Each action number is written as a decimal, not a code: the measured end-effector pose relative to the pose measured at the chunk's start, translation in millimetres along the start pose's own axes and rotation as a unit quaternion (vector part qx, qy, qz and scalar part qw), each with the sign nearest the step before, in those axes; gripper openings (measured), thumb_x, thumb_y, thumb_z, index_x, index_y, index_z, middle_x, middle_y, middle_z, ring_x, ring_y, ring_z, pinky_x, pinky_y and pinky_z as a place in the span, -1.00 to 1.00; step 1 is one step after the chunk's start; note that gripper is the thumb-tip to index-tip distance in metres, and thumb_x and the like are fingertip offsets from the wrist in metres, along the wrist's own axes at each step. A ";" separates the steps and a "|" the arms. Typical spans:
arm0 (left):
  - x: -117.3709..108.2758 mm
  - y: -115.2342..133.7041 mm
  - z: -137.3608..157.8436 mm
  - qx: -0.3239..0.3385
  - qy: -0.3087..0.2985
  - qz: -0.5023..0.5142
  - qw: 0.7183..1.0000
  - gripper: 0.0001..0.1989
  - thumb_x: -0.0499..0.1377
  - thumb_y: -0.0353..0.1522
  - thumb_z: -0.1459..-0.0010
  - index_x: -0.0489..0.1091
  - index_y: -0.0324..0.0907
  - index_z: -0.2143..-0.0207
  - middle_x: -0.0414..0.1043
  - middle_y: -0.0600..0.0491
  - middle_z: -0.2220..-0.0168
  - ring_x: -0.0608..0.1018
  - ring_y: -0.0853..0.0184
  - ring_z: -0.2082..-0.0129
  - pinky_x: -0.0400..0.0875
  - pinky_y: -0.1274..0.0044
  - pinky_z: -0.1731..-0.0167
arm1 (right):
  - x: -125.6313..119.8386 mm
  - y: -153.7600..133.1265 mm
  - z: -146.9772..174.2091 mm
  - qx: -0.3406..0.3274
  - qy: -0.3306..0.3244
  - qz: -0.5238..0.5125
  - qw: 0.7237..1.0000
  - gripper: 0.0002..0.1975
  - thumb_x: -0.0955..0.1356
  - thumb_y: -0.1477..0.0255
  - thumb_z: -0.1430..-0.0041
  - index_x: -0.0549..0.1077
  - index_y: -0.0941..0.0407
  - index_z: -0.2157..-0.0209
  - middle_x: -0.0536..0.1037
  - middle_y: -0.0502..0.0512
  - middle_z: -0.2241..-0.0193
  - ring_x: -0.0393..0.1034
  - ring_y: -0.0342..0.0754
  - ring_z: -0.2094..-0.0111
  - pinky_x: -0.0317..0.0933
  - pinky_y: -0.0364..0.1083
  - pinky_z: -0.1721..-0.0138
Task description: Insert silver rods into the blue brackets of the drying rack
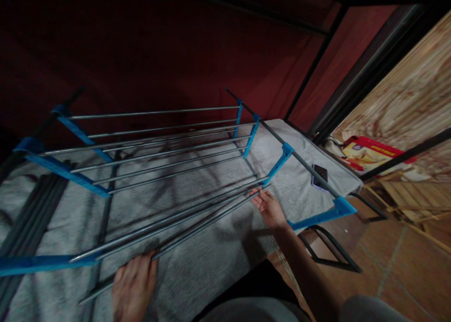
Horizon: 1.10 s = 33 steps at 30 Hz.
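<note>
A partly built rack of thin metal rods and blue plastic brackets lies on the grey cloth. My left hand [135, 284] is wrapped around a loose metal rod [207, 224], whose near end sticks out to the left of it. With its fingers pinched, my right hand [269, 207] holds the far end of the same rod, close to a blue bracket [280, 164] on the right dark pole [306, 164]. Behind that rod, other rods [158, 221] run from the left blue bracket [42, 264] to the right one. Another blue bracket [322, 216] sits nearer me on the right pole.
Several dark tubes [31, 228] lie together on the left of the grey cloth [211, 270]. A phone [319, 176] lies on the cloth at the right. Beyond the bed's edge are a red and yellow box [373, 153], a wooden slatted piece [412, 200] and dark metal frame bars [334, 254].
</note>
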State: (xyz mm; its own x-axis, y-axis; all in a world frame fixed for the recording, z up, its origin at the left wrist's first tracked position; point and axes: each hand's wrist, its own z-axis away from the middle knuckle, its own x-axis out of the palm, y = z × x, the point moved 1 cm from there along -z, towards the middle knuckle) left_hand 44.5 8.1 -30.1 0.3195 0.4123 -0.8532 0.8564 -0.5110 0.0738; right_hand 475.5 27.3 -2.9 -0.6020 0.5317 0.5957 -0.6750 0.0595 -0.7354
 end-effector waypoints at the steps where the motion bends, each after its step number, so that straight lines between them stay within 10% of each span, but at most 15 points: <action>1: 0.2 0.0 0.3 0.000 0.001 0.000 1.000 -0.85 0.03 -0.40 -0.33 0.33 -0.13 0.09 0.47 0.00 0.37 0.51 0.14 0.33 0.30 0.31 0.24 | -0.1 0.6 -0.6 0.002 -0.001 0.001 1.000 -0.82 0.54 0.40 -0.05 0.51 0.05 0.32 0.67 0.03 0.27 0.59 -0.09 0.23 0.49 -0.11 0.16; 33: 0.2 -10.2 3.7 -0.056 -0.077 -0.074 0.993 -0.65 -0.08 -0.32 -0.34 0.46 -0.23 0.07 0.55 -0.12 0.26 0.52 0.10 0.25 0.28 0.30 0.15 | -34.2 26.9 -11.9 0.022 0.061 0.070 0.995 -0.86 0.49 0.35 -0.04 0.47 -0.01 0.36 0.64 -0.07 0.39 0.56 -0.09 0.29 0.47 -0.07 0.17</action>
State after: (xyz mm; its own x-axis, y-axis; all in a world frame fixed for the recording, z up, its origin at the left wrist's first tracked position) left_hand 34.4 10.6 -33.0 0.1281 0.3525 -0.9270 0.9319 -0.3626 -0.0091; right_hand 482.9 20.8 -46.9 -0.6375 0.6307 0.4424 -0.6070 -0.0576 -0.7926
